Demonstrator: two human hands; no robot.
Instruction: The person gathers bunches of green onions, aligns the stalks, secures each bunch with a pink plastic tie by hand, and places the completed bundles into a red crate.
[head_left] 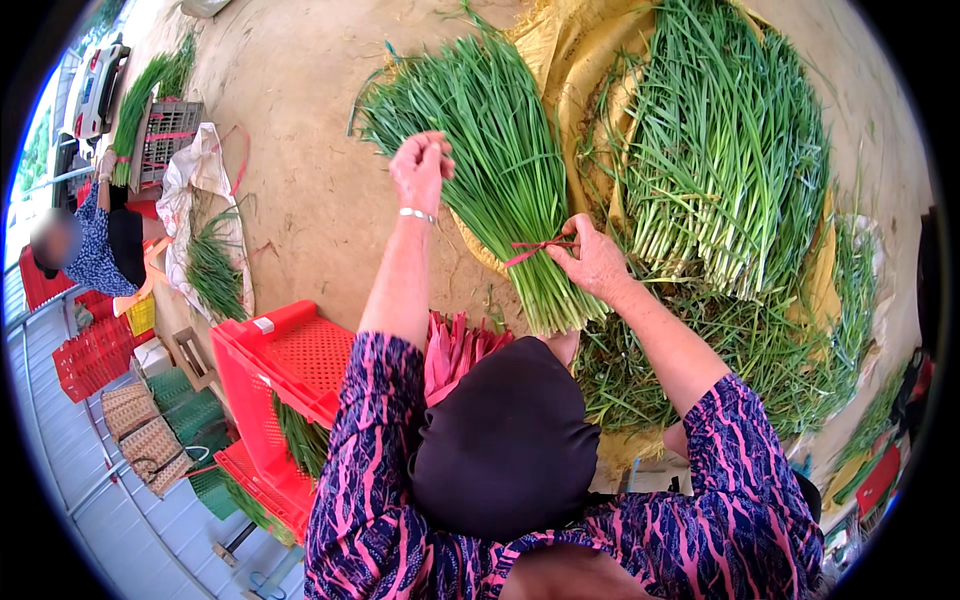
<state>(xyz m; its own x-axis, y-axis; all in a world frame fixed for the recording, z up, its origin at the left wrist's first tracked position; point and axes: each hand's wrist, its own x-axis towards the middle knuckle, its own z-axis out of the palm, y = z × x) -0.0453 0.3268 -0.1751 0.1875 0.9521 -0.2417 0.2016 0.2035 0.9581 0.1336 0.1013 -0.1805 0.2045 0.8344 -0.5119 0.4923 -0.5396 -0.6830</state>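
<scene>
Chives (500,150) in a thick bundle lie across a yellow cloth (570,50), cut ends toward the person and leaf tips fanning away. A thin red tie (535,248) is wrapped round the bundle near its cut ends. The right hand (592,262) rests against the bundle just beside that wrap, fingertips pinched closed on the tie. The left hand (420,168), up and to the left of the wrap beside the leaves, is also closed in a pinch; a strand in it is too fine to make out. A pale bracelet (416,214) circles that wrist.

Just below the bundle's cut ends, a bunch of spare red ties (455,350) lies in the person's lap. To the right of the tying hand, a large loose heap of chives (720,150) covers the cloth and spreads toward the person. Left of the lap stands a red plastic crate (275,385) with greens inside. Farther left, well apart, another person (105,245) sits beside more crates and a white sack (195,185) with chives on it.
</scene>
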